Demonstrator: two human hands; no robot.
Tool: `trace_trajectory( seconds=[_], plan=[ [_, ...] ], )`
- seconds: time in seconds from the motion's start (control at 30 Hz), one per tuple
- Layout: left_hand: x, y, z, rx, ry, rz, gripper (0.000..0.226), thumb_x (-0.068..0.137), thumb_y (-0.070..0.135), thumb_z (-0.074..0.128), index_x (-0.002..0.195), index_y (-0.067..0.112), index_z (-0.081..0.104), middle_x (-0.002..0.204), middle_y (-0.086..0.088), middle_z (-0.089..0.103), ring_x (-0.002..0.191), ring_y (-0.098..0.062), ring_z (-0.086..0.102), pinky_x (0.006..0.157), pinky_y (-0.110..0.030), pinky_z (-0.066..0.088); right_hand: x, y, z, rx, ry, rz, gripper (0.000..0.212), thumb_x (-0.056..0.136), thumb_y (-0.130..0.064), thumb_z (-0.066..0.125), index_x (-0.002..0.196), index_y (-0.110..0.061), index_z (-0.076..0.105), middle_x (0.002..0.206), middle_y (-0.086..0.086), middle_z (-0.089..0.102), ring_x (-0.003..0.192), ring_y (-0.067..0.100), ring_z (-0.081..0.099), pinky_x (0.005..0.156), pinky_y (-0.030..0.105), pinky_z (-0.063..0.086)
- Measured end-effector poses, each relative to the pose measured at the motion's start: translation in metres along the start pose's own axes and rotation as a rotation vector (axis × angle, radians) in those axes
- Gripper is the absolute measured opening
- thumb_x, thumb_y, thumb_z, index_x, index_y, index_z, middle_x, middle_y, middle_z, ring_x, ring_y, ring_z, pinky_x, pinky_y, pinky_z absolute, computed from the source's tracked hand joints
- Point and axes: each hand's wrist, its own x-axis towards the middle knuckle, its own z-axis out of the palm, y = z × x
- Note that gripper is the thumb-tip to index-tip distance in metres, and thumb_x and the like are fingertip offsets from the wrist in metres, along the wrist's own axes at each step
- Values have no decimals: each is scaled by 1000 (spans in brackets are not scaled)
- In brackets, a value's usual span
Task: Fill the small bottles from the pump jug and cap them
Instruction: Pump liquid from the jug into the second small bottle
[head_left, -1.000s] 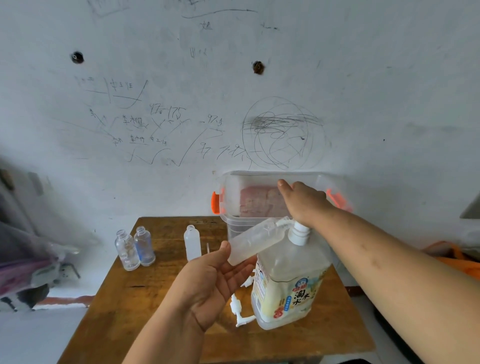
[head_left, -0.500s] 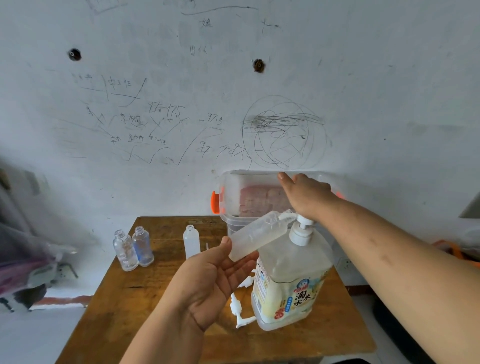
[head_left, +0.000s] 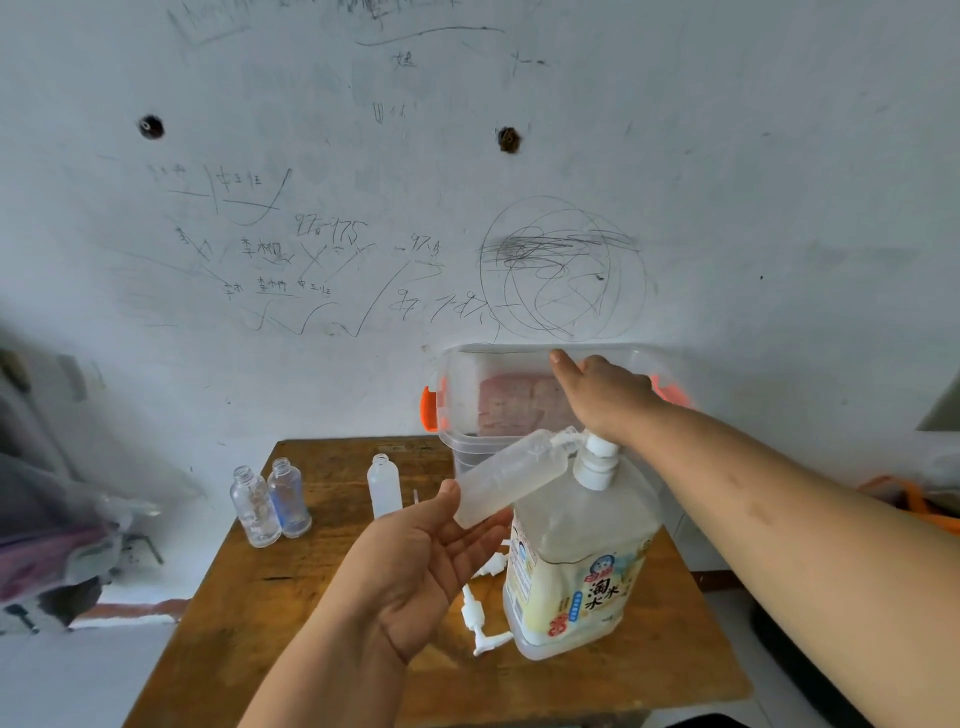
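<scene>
While the brown wooden table (head_left: 270, 597) carries everything, the biggest item on it is the clear plastic storage box with orange latches (head_left: 467, 395), set at the back against the scribbled wall.

In front stands the large translucent pump jug with a printed yellow label (head_left: 576, 566), upright, near the table's right edge. Looks heavy and stable; likely stays put under a press.

Right hand (head_left: 605, 395) lies palm-down on the white pump head (head_left: 597, 462), fingers extended, not curled round anything.

Left hand (head_left: 431, 561) cradles the frosted slim plastic bottle (head_left: 511, 480) loosely at its base, thumb on top, bottle tilted with its mouth at the spout. Bottle probably light, thin-walled and squeezable; wet plastic may slip. Best held mid-body, gently, mouth kept on the spout.

Further left, apart: one frosted uncapped bottle (head_left: 384, 486), then two clear round bottles (head_left: 270, 499) touching each other.

Smallest: loose white pump caps (head_left: 480, 623) just beside the jug's base.
</scene>
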Motion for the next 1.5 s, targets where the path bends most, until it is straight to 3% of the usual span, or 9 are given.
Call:
trace_trajectory(
  seconds=[0.1, 0.4, 0.5, 0.67, 0.83, 0.93, 1.3, 1.5],
  plan=[
    [-2, 3, 4, 9, -4, 18, 26, 93, 12, 56, 113, -5, 55, 99, -30, 71, 87, -39, 73, 69, -44, 61, -4, -1, -11, 48, 39, -10, 44, 104, -28, 18, 147, -23, 25, 137, 17, 44, 125, 35, 43, 106, 46, 31],
    [4, 3, 1, 5, -18, 28, 24, 93, 11, 56, 109, -6, 56, 99, -30, 71, 86, -38, 73, 73, -43, 60, -1, -3, -6, -20, -10, -6, 46, 104, -20, 20, 149, -21, 17, 137, 16, 42, 122, 37, 44, 105, 46, 32],
    [6, 3, 0, 9, -16, 27, 22, 92, 11, 57, 108, -5, 57, 98, -30, 71, 89, -39, 72, 74, -45, 59, 5, 1, 3, -39, 9, -10, 53, 100, -18, 27, 150, -24, 9, 134, 14, 40, 118, 35, 46, 95, 42, 35],
    [7, 0, -2, 14, 28, -8, 22, 93, 11, 57, 108, -5, 54, 98, -31, 71, 83, -39, 73, 71, -47, 59, 7, 1, 17, 12, 53, 32, 54, 96, -14, 34, 146, -22, 15, 126, 15, 42, 112, 34, 49, 81, 37, 32],
    [2, 2, 0, 34, 31, 1, 26, 94, 11, 56, 112, -7, 53, 100, -32, 70, 85, -39, 73, 72, -45, 59, 6, 3, 13, 116, 82, 41, 45, 101, -39, 23, 136, -14, 34, 125, 18, 48, 113, 38, 49, 92, 42, 38],
    [-2, 5, 4, 38, 5, 15, 26, 94, 12, 56, 112, -7, 54, 99, -31, 71, 85, -38, 73, 72, -45, 59, 2, -1, -1, 98, 47, 19, 43, 104, -25, 21, 147, -24, 25, 135, 17, 43, 122, 37, 43, 104, 46, 33],
    [8, 3, -1, 33, -15, 22, 29, 93, 11, 57, 116, -7, 54, 104, -31, 70, 88, -38, 73, 72, -43, 60, 12, 3, 5, 148, 82, 63, 47, 102, -18, 23, 148, -23, 19, 135, 14, 41, 120, 36, 46, 101, 44, 34],
    [10, 0, -5, 22, 12, -9, 27, 94, 9, 55, 115, -8, 53, 102, -33, 69, 86, -40, 73, 69, -44, 60, 10, 2, 21, 185, 106, 78, 48, 96, -14, 30, 143, -21, 22, 122, 14, 44, 109, 35, 49, 83, 39, 34]
  ],
)
